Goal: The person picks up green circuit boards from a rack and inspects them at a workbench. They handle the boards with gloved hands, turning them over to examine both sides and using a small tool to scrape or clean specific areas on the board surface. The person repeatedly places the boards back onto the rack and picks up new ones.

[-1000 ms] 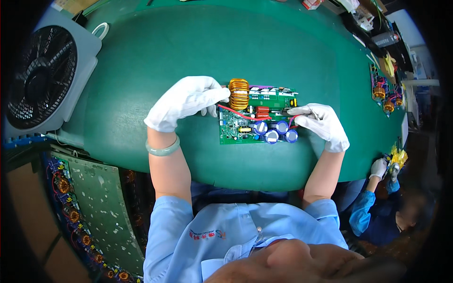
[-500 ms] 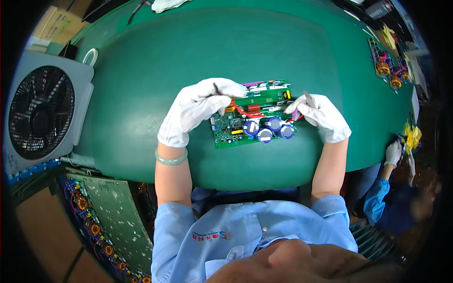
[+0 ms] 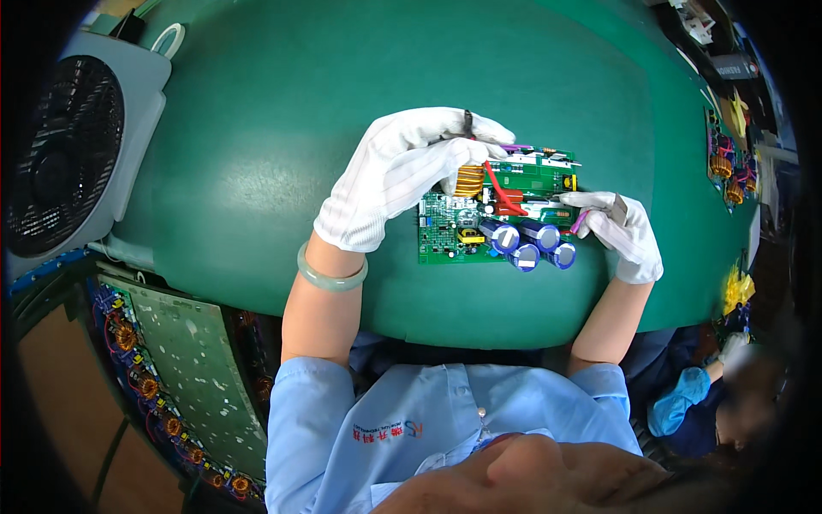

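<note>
A green circuit board (image 3: 441, 251) lies flat on the green table, with several blue capacitors (image 3: 539, 236) along its near side. My left hand (image 3: 411, 171), in a white glove, is closed around the top of a copper-wound coil (image 3: 468, 182) at the board's far left part. A short black strip (image 3: 468, 124) stands up at its fingers. Red wires (image 3: 503, 190) run from beside the coil across the board. My right hand (image 3: 621, 236), also gloved, pinches a thin grey metal tool (image 3: 618, 208) at the board's right edge. A purple wire (image 3: 580, 223) shows by its fingertips.
A grey box fan (image 3: 64, 154) stands at the left. Below it, a rack (image 3: 188, 360) holds more boards with copper coils. Other coil-bearing boards (image 3: 728, 167) lie at the far right. A co-worker's blue sleeve (image 3: 681, 401) and gloved hand show at the lower right.
My view has shifted, so board and hands appear further right. My left fingers reach further over the coil, and more of its windings show. The co-worker's gloved hand has moved lower.
</note>
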Tool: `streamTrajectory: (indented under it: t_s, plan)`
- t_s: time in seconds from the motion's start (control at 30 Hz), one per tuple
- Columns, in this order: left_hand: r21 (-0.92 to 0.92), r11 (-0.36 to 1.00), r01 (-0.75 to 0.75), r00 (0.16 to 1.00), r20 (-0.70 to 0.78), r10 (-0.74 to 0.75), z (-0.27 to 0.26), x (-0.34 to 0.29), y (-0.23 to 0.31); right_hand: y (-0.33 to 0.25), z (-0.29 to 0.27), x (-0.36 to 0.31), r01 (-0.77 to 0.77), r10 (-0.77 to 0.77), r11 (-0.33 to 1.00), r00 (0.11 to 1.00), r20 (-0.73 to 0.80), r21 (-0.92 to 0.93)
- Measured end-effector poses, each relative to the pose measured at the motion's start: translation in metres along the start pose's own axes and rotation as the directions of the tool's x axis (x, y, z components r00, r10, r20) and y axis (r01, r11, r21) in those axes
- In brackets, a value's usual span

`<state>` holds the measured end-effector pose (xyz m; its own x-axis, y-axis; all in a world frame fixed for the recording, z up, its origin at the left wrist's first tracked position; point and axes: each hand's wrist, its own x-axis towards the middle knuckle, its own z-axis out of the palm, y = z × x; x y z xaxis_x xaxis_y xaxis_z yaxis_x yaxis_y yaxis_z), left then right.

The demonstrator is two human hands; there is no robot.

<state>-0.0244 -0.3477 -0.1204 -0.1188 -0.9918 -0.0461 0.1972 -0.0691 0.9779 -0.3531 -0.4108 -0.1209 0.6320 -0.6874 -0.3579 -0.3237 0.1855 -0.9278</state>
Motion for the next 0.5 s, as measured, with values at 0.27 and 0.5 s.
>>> streamTrajectory:
  t_s: [0.27,0.5]
  plan:
    - [0.021,0.996,0.084,0.996,0.007,-0.084,-0.002,0.002,0.002,0.011,-0.003,0.0,0.005,-0.006,0.998,1.0,-0.017,-0.059]
    - [-0.008,1.0,0.01,1.0,0.024,-0.01,-0.003,0.001,-0.001,0.001,-0.003,0.003,0.066,-0.052,0.955,0.997,0.055,-0.289]
